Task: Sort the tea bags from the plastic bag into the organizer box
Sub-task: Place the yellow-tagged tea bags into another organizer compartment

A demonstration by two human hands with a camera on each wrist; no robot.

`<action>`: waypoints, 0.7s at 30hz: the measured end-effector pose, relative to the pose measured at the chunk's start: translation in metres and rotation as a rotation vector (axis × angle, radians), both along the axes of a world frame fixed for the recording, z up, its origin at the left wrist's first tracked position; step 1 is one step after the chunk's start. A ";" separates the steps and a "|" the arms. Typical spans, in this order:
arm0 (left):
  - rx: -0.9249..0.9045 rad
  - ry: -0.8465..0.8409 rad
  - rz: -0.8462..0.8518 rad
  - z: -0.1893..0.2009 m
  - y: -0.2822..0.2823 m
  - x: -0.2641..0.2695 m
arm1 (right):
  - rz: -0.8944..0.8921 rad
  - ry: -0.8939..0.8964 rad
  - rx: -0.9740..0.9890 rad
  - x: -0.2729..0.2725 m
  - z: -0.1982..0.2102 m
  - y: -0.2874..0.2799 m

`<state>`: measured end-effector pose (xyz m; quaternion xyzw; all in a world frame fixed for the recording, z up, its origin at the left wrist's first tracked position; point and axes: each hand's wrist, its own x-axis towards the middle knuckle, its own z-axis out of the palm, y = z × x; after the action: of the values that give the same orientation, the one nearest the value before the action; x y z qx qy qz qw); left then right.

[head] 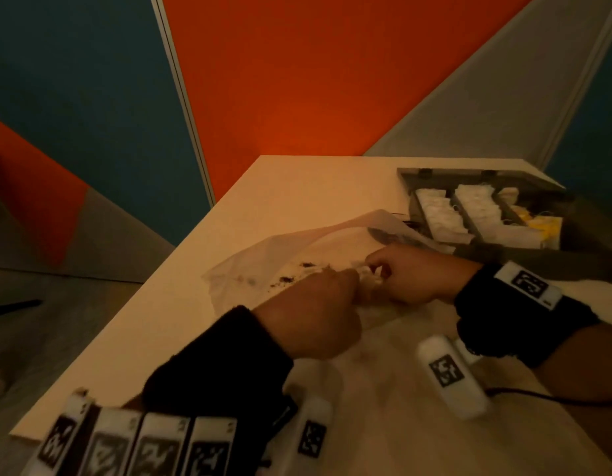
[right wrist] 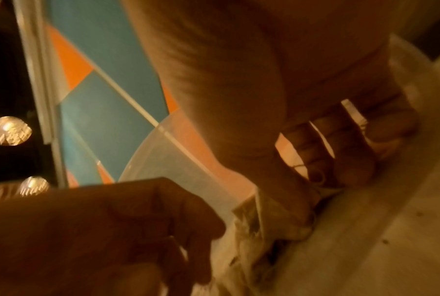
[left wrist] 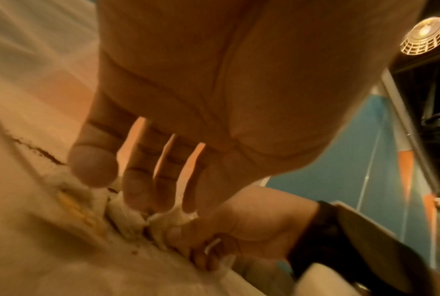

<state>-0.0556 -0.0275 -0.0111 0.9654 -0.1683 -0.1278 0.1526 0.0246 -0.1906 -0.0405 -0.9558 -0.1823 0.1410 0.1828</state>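
Observation:
A crumpled clear plastic bag (head: 280, 255) lies on the white table (head: 297, 187). Both hands meet over it around a small clump of pale tea bags (head: 364, 286). My left hand (head: 352, 283) has its fingertips (left wrist: 137, 200) down on the tea bags (left wrist: 127, 218) with the thumb close by, pinching them. My right hand (head: 376, 269) grips the same clump from the other side, fingers curled, with a paper tag (right wrist: 353, 114) caught between them. The grey organizer box (head: 431, 176) stands open at the back right, its compartments holding white tea bags (head: 438, 214) and yellow ones (head: 545, 225).
Loose tea crumbs (head: 291, 273) lie scattered on the bag. The table's left edge (head: 153, 286) runs close to the bag, with floor beyond. A black cable (head: 555, 396) trails over the table at the right. Orange, blue and grey wall panels stand behind.

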 end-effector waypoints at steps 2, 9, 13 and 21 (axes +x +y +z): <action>-0.045 -0.089 0.068 -0.004 0.001 0.016 | -0.051 0.065 0.086 0.001 0.001 -0.005; -0.261 -0.017 0.157 -0.014 -0.003 0.059 | -0.165 0.180 0.348 0.000 -0.002 -0.012; -0.410 -0.013 0.183 -0.025 -0.002 0.070 | -0.201 0.160 0.452 0.001 -0.006 -0.018; -0.619 -0.031 0.310 -0.045 0.008 0.077 | -0.274 0.111 0.541 0.003 -0.014 -0.020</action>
<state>0.0217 -0.0199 -0.0557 0.8893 -0.0527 -0.0312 0.4532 0.0278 -0.2109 -0.0548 -0.8788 -0.0724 0.1134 0.4578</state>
